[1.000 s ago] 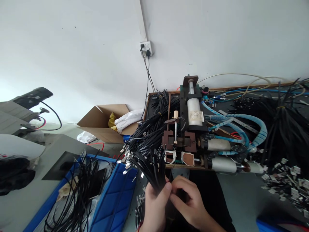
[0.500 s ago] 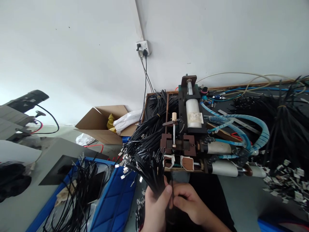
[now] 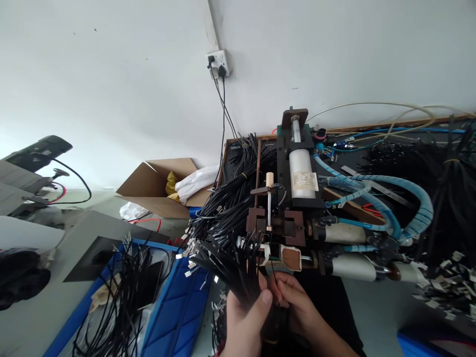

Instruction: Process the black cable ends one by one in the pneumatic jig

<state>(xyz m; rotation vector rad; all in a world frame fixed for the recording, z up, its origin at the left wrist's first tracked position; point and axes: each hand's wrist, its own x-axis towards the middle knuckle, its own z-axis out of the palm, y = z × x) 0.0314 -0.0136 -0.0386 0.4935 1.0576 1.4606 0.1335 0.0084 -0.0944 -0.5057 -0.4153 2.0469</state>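
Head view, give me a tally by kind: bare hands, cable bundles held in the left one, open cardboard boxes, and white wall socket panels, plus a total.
Bare hands: 2, the left hand and the right hand
Held black cable bundle: 1
Open cardboard box: 1
White wall socket panel: 1
Total: 5

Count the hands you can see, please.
2: the left hand, around a bundle of black cables, and the right hand beside it, pinching a single cable.
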